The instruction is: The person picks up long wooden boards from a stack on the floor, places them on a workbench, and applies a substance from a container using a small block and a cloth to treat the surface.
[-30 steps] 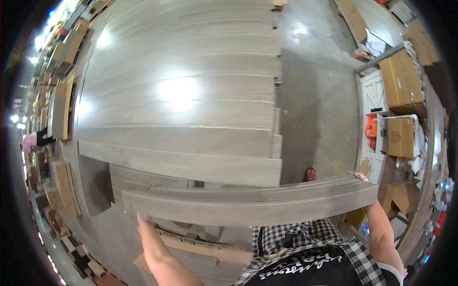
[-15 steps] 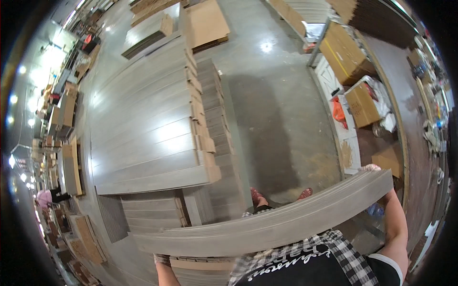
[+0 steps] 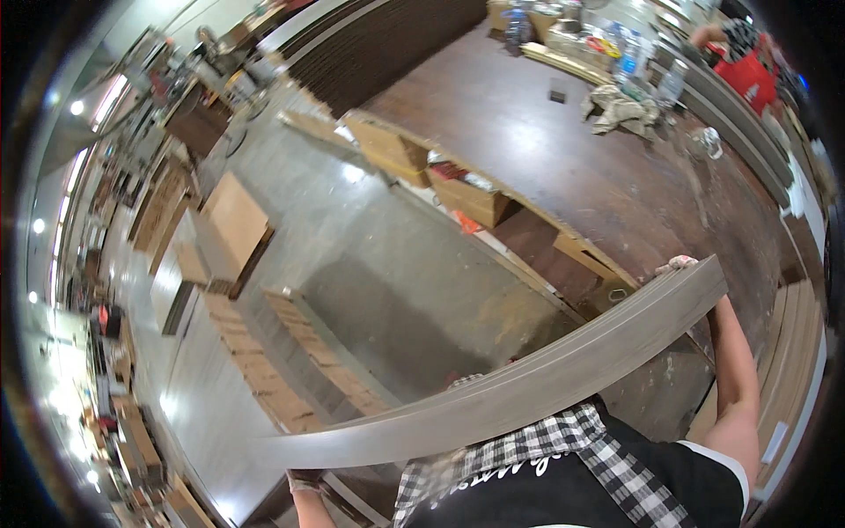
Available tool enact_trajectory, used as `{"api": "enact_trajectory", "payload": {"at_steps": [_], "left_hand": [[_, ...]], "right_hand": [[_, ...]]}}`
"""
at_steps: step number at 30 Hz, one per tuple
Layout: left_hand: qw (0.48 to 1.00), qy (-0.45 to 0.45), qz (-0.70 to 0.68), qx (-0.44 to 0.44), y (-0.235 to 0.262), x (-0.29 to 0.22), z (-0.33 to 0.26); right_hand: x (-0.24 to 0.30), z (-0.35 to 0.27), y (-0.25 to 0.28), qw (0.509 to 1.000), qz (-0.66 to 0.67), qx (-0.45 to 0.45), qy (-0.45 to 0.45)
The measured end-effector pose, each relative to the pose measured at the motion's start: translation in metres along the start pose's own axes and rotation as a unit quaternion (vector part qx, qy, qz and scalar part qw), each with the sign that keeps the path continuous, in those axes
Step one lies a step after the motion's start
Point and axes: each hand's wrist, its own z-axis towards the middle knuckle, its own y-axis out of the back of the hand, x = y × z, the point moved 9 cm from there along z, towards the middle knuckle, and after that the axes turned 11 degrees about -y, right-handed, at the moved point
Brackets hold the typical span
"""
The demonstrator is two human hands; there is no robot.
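A bundle of long grey planks, stacked face to face, spans across the front of my body, its right end higher in the picture than its left. My right hand grips it near the right end, fingers curled over the far edge, with a patterned glove showing at the fingertips. Under the left part of the bundle is my left hand; a glove covers it and its fingers are mostly hidden by the planks.
A brown-topped worktable stands ahead to the right, with crumpled cloth, plastic bottles and a person in a red apron beyond. Cardboard boxes sit below its edge. Stacked grey planks lie at the left.
My view has swung right, from the plank stacks toward the brown worktable. The plank bundle has turned with me, still held in both hands.
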Motion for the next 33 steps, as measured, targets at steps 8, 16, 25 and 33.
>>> {"api": "enact_trajectory", "payload": {"at_steps": [8,16,25,33], "left_hand": [[0.947,-0.149,-0.270,-0.090,0.041,-0.012,0.318],[0.850,-0.289,-0.440,0.016,0.130,-0.110,0.659],[0.877,-0.433,0.205,0.044,0.251,-0.346,0.784],[0.857,-0.463,0.220,-0.048,0.236,-0.391,0.855]], "right_hand": [[-0.010,-0.133,0.093,0.954,-0.027,-0.295,0.053],[-0.044,-0.166,0.113,0.882,0.189,-0.403,0.158],[-0.067,-0.199,0.124,0.810,0.202,-0.538,0.116],[-0.043,-0.204,0.189,0.831,0.201,-0.486,0.182]]}}
